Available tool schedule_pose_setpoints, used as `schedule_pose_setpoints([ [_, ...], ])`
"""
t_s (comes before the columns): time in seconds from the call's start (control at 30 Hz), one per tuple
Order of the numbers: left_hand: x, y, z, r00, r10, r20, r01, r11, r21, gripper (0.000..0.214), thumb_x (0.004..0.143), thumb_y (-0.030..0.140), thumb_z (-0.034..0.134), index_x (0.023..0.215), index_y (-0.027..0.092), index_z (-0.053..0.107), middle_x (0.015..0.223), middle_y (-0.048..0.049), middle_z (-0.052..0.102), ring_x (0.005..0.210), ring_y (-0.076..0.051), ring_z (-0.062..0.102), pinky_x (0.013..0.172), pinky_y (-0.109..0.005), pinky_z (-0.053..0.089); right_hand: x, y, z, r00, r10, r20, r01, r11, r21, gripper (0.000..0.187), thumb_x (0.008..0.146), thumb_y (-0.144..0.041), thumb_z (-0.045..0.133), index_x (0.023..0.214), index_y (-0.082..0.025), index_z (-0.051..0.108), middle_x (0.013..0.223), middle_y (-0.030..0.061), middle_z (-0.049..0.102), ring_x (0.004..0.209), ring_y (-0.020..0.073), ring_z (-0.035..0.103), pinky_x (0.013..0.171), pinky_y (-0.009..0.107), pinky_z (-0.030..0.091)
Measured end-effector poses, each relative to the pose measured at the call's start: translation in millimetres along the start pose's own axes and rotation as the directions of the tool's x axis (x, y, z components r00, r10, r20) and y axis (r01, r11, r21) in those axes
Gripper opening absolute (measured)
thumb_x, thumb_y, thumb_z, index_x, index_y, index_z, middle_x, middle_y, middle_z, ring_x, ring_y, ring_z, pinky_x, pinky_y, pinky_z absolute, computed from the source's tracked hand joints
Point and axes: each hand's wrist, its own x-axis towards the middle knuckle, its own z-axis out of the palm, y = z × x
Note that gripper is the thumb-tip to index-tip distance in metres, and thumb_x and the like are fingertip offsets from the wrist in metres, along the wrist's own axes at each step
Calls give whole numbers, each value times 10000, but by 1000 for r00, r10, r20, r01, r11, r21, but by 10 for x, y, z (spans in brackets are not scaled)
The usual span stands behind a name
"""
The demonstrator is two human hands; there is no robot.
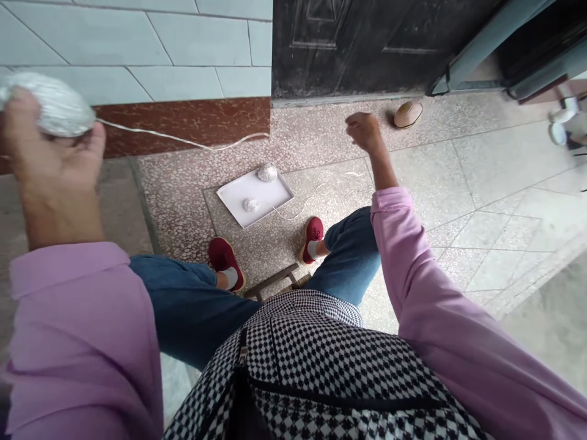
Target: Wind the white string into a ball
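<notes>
At the upper left, my left hand [62, 159] is wrapped round a large ball of white string [62, 104]. A loose white strand [183, 140] runs from that ball to the right, in front of the brown skirting, and fades from sight over the speckled floor. My right hand [365, 131] is raised at the right of centre with its fingers curled closed; anything in them is too small to make out. Between my feet and the wall lies a white tray [232, 194]. In it sit two smaller balls of white string, one at the back [267, 173] and one nearer [251, 205].
A thin strand [302, 208] trails from the tray onto the floor. Beyond my right hand, a round tan object [408, 115] lies by the dark door [367, 49]. A wooden stool [275, 281] shows partly beneath me. The tiled wall [137, 36] rises at the left.
</notes>
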Motion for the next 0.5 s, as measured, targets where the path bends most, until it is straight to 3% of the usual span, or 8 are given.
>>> schedule_pose_setpoints([
  [0.07,-25,-7,232,998,-30,55,34,996,-86,756,884,780,1050,1416,401,669,1852,162,723,2012,-344,313,1654,-639,263,76,-365,272,990,-62,125,37,981,192,177,1109,-425,934,1099,-313,796,1020,44,868,1362,327,733,1188,496,636],
  [0.1,-59,-2,362,994,-30,108,43,992,-122,801,826,751,1105,1395,388,673,1831,147,742,1998,-341,334,1640,-634,288,87,-565,419,971,-127,200,53,939,340,306,990,-490,1030,1056,-339,772,913,27,816,1363,333,685,1123,477,613],
  [0.17,-165,28,635,977,2,214,36,984,-175,835,762,760,1168,1323,355,701,1762,126,789,1971,-368,331,1613,-659,295,35,-970,702,879,-352,321,92,786,612,494,800,-547,1142,1040,-375,747,829,22,754,1482,352,600,1039,450,596],
  [0.2,-227,48,770,968,12,249,39,979,-198,824,752,766,1190,1268,338,710,1704,119,816,1949,-372,332,1599,-664,299,-26,-1163,830,816,-457,355,92,708,700,512,785,-558,1141,1046,-383,737,830,22,752,1563,355,564,1016,434,608],
  [0.27,-339,87,1013,956,35,290,40,968,-247,828,712,773,1224,1159,310,702,1601,94,848,1888,-372,369,1574,-636,339,-196,-1501,1057,733,-568,375,89,627,774,418,906,-535,1050,1122,-375,729,976,-1,843,1659,328,552,1002,388,659],
  [0.37,-426,113,1242,953,51,300,49,948,-316,830,674,750,1246,1132,310,711,1544,41,857,1837,-396,418,1540,-610,399,-454,-1834,1376,737,-614,283,172,575,800,341,1088,-525,839,1375,-388,715,1478,-147,915,1661,238,653,1015,311,738],
  [0.43,-430,112,1280,952,59,299,48,940,-337,836,716,734,1242,1239,318,740,1596,2,838,1848,-406,421,1531,-615,417,-563,-1934,1597,713,-612,342,131,595,793,398,1017,-613,794,1369,-455,700,1411,-278,909,1600,217,681,971,273,744],
  [0.5,-415,110,1243,956,78,282,28,935,-354,915,710,725,1255,1346,308,747,1639,-37,815,1852,-406,442,1533,-613,435,-630,-1966,1781,651,-615,445,61,626,777,422,922,-733,773,1249,-476,703,1076,-283,886,1453,244,707,861,264,705],
])
